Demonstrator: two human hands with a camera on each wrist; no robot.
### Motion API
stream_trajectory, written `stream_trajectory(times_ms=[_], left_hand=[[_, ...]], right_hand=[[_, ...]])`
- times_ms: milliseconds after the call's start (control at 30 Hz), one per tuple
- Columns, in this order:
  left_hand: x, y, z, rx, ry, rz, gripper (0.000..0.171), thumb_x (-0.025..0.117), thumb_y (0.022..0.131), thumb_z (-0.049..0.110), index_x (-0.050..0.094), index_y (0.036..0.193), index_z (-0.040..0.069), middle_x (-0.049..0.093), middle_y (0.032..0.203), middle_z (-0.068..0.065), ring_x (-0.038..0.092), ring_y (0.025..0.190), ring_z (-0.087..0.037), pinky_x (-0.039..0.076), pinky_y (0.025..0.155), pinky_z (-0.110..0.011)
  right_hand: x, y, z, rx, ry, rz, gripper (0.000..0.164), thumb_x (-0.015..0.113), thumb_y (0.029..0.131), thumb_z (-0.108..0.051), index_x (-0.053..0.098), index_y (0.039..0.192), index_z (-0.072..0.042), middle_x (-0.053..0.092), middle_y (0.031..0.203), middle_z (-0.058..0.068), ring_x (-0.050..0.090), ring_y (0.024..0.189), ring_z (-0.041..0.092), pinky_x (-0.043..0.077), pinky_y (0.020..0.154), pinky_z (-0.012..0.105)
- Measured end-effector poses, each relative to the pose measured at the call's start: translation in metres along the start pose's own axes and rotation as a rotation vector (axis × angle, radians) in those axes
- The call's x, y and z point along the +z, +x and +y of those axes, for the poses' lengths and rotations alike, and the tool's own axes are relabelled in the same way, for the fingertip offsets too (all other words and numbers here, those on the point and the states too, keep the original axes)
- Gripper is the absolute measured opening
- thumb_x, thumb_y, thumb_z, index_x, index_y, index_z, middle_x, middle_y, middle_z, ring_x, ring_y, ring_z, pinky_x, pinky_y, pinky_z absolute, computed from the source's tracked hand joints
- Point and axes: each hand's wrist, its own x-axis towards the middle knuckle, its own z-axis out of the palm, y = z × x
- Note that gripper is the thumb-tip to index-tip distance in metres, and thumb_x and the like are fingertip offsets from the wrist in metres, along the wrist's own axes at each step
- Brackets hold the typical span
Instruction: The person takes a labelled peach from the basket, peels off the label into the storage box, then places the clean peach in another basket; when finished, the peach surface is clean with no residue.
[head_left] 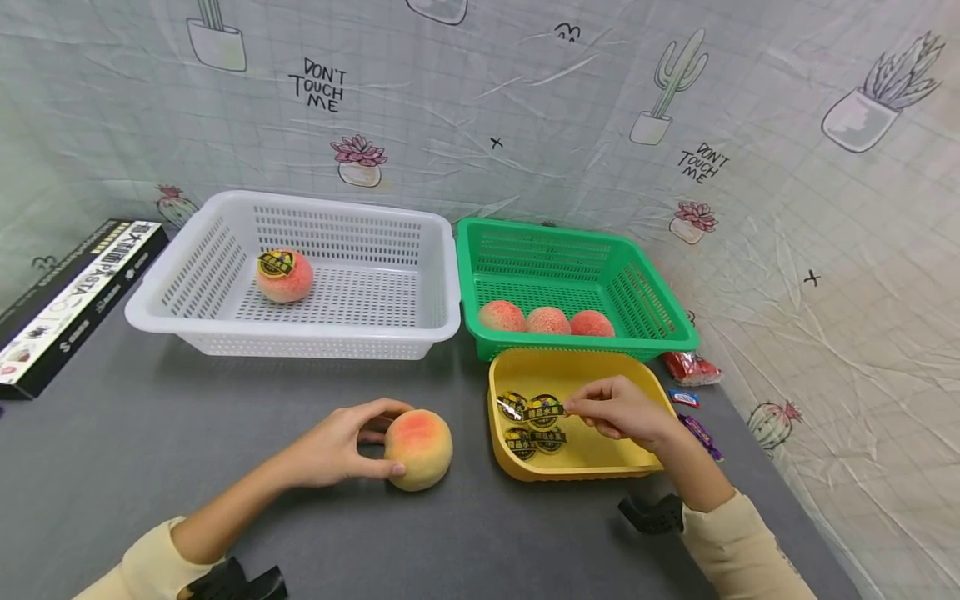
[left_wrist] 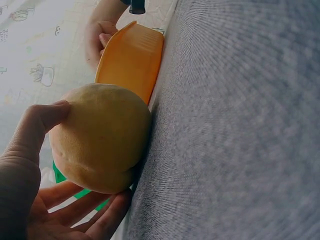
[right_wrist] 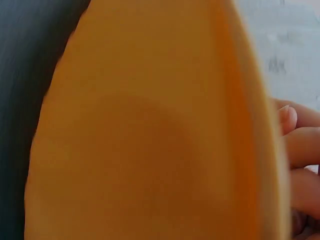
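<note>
A long black-and-white cardboard box reads "PASTA". The left hand curls thumb and fingers round a round yellow-red peach on the grey tabletop. In a yellow plastic tray, black-and-gold stickers read "精品水果"; the right hand pinches one's end between thumb and finger. Behind, pale plant-printed cloth says "DON'T TOUCH ME".

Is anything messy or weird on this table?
I see nothing spilled or broken. The small colourful packets beside the yellow tray look a little odd, because they lie scattered outside every container.
</note>
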Motion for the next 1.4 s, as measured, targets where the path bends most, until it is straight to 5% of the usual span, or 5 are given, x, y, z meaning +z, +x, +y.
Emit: stream_trajectory(times_ms=[633, 867, 1133, 1267, 1400], left_hand=[[0.0, -0.001, 0.0, 0.001, -0.007, -0.004, 0.06, 0.078, 0.08, 0.03, 0.052, 0.128, 0.005, 0.055, 0.124, -0.008, 0.056, 0.11, -0.023, 0.048, 0.089, -0.027], [-0.001, 0.0, 0.0, 0.004, -0.017, -0.02, 0.06, 0.078, 0.08, 0.028, 0.051, 0.128, 0.004, 0.055, 0.124, -0.009, 0.056, 0.111, -0.023, 0.048, 0.09, -0.028], [-0.011, -0.003, 0.008, 0.031, 0.107, -0.042, 0.06, 0.074, 0.084, 0.031, 0.05, 0.131, 0.003, 0.055, 0.126, -0.009, 0.057, 0.109, -0.022, 0.048, 0.09, -0.035], [-0.028, -0.003, 0.024, 0.079, 0.242, 0.063, 0.048, 0.07, 0.088, 0.026, 0.054, 0.127, 0.004, 0.059, 0.121, -0.009, 0.059, 0.106, -0.024, 0.048, 0.089, -0.037], [-0.048, 0.003, 0.039, 0.227, 0.342, 0.243, 0.032, 0.07, 0.087, 0.009, 0.062, 0.118, 0.01, 0.062, 0.114, -0.001, 0.061, 0.099, -0.018, 0.048, 0.086, -0.028]], right_hand=[[-0.008, 0.001, 0.014, 0.101, -0.797, 0.281, 0.024, 0.067, 0.088, -0.011, 0.064, 0.065, -0.004, 0.052, 0.052, -0.002, 0.047, 0.041, 0.01, 0.04, 0.043, 0.027], [-0.004, -0.005, -0.007, 0.015, -0.368, 0.255, 0.023, 0.063, 0.092, -0.016, 0.067, 0.088, 0.006, 0.058, 0.065, 0.01, 0.04, 0.042, 0.011, 0.032, 0.041, 0.024], [0.038, 0.006, -0.019, -0.215, 0.126, 0.022, 0.023, 0.06, 0.094, -0.01, 0.062, 0.106, 0.009, 0.058, 0.07, 0.007, 0.045, 0.051, 0.01, 0.034, 0.043, 0.023], [0.067, 0.015, -0.027, -0.258, 0.178, -0.095, 0.039, 0.064, 0.092, -0.012, 0.054, 0.12, 0.013, 0.063, 0.1, 0.02, 0.063, 0.082, 0.02, 0.053, 0.069, 0.03], [0.094, 0.026, -0.035, -0.308, 0.188, -0.209, 0.052, 0.066, 0.09, -0.008, 0.044, 0.134, 0.009, 0.05, 0.13, 0.025, 0.049, 0.12, 0.034, 0.044, 0.095, 0.037]])
